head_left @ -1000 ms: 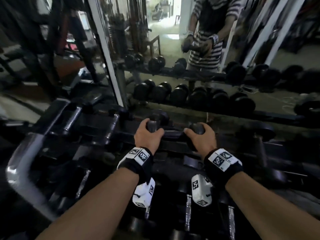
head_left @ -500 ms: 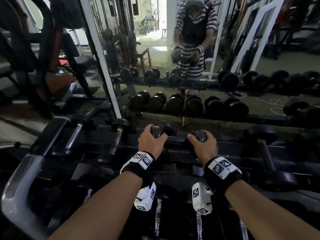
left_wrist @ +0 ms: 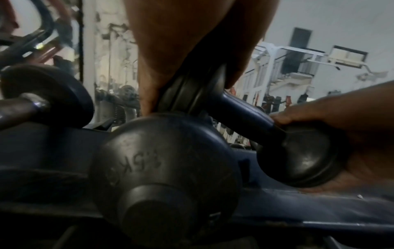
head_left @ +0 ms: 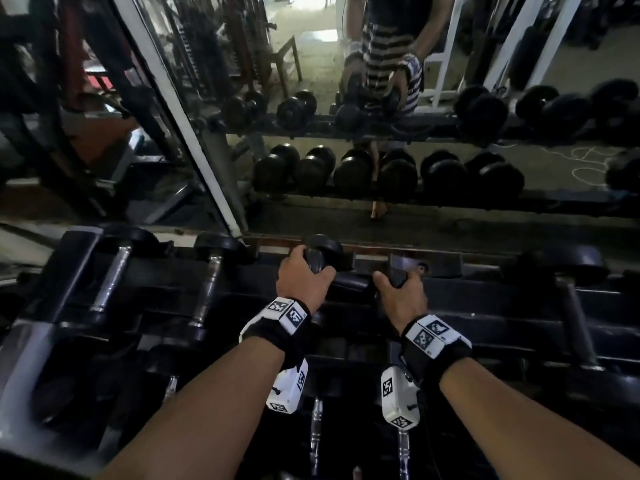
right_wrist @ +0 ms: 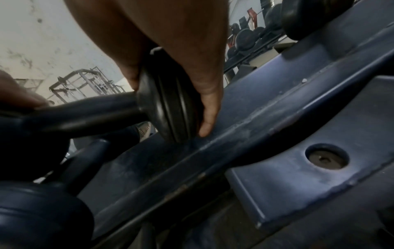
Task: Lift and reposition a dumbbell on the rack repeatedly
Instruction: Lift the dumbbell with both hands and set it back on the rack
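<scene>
A small black dumbbell lies crosswise over the top tier of the dark rack, at the mirror's foot. My left hand grips its left head, fingers curled over the rim. My right hand grips its right head, whose lower edge sits at the blue rack rail. The dark blue handle runs between the two hands. In the left wrist view another dumbbell head marked in kilograms sits right below the held one.
More dumbbells with chrome handles lie on the rack left and right of my hands, and lower tiers hold others. A wall mirror directly behind the rack reflects the racks and a person in a striped shirt.
Both hands keep their grip on the dumbbell heads. The dumbbell has come down closer to the top rail, and the head camera has tipped downward.
</scene>
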A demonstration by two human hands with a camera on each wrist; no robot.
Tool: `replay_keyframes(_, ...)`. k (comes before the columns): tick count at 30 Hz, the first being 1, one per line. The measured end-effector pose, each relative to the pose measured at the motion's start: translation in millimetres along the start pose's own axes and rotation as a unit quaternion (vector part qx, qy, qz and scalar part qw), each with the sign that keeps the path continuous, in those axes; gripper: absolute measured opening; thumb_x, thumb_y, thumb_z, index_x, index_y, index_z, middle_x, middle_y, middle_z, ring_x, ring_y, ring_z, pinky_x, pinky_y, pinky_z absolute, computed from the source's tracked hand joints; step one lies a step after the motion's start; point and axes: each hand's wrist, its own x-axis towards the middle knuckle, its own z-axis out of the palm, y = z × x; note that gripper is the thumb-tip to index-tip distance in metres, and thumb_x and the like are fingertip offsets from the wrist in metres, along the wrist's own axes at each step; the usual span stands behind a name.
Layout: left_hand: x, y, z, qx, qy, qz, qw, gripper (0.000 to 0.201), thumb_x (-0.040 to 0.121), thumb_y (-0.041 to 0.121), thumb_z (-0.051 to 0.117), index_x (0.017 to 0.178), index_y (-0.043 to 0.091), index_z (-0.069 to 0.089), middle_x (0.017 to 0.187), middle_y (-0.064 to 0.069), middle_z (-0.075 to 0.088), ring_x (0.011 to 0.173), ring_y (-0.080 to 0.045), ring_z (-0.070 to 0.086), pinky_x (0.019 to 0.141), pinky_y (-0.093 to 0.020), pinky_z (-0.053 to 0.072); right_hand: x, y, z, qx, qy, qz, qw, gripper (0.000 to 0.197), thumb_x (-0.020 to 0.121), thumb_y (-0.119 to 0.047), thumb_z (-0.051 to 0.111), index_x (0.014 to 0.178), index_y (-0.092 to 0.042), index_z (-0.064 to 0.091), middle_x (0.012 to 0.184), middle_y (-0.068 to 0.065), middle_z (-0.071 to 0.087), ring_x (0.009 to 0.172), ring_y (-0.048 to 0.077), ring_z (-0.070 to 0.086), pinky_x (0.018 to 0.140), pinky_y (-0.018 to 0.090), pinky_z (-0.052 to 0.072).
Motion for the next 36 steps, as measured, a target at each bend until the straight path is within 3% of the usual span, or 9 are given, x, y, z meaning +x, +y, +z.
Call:
replay_keyframes(3,8.8,-2.1,3.5,0.028,-0.005,0.0,1.0,0.072,0.085,0.036,0.068,0.148,0.018,0.039,0.14,-0.01,0.049,0.123,-0.032,0.052,0.101,-0.039,0.043,5.7,3.0,8.0,-0.01,-0.011,0.024,1.0,0.06,0.091,-0.046,0.066,0.135,-0.01,0.048,0.129,0.02,0.062,0.119,0.039,0.058,0.092,0.036,0.044)
replay_keyframes(10,23.3,-21.9,-7.4,0.039,-0.01,-0.013,0.999,0.067,0.08,0.039,0.071,0.139,0.015,0.048,0.131,-0.011,0.058,0.118,-0.031,0.056,0.101,-0.043,0.046,1.5,2.9,34.8,-0.031,-0.031,0.041,0.998,0.06,0.092,-0.048,0.064,0.134,-0.01,0.045,0.125,0.021,0.063,0.116,0.04,0.06,0.096,0.039,0.047)
replay_keyframes(14,26.5,-23.5,-4.6,0.041,0.0,-0.015,0.999,0.059,0.083,0.034,0.07,0.134,0.013,0.049,0.129,-0.012,0.054,0.114,-0.032,0.055,0.093,-0.035,0.043,0.9,0.1,38.3,-0.032,-0.016,0.043,0.998,0.057,0.092,-0.046,0.064,0.131,-0.009,0.047,0.123,0.021,0.064,0.114,0.04,0.061,0.092,0.038,0.047)
replay_keyframes(21,25.6,-27.4,-4.8,0.02,-0.008,-0.001,1.0,0.071,0.085,0.031,0.07,0.147,0.014,0.039,0.14,-0.014,0.047,0.123,-0.032,0.05,0.1,-0.036,0.04,-2.7,-1.5,37.9,-0.033,-0.013,0.043,0.998,0.054,0.092,-0.045,0.065,0.129,-0.01,0.047,0.124,0.022,0.062,0.114,0.04,0.059,0.093,0.04,0.048)
replay_keyframes(31,25.9,-30.5,-3.0,0.026,-0.003,0.005,1.0,0.073,0.085,0.033,0.069,0.148,0.014,0.037,0.142,-0.014,0.044,0.126,-0.032,0.048,0.103,-0.035,0.038,0.7,3.7,39.7,-0.035,-0.01,0.029,0.999,0.055,0.092,-0.043,0.065,0.131,-0.008,0.046,0.125,0.022,0.062,0.116,0.04,0.059,0.091,0.037,0.045)
replay_keyframes(36,24.4,-28.5,-7.8,0.025,-0.017,0.009,1.0,0.076,0.084,0.037,0.072,0.148,0.015,0.036,0.144,-0.014,0.044,0.127,-0.032,0.048,0.102,-0.033,0.038,3.7,4.2,37.7,-0.063,-0.02,0.019,0.998,0.059,0.093,-0.046,0.063,0.133,-0.008,0.044,0.13,0.022,0.06,0.12,0.04,0.057,0.096,0.037,0.044)
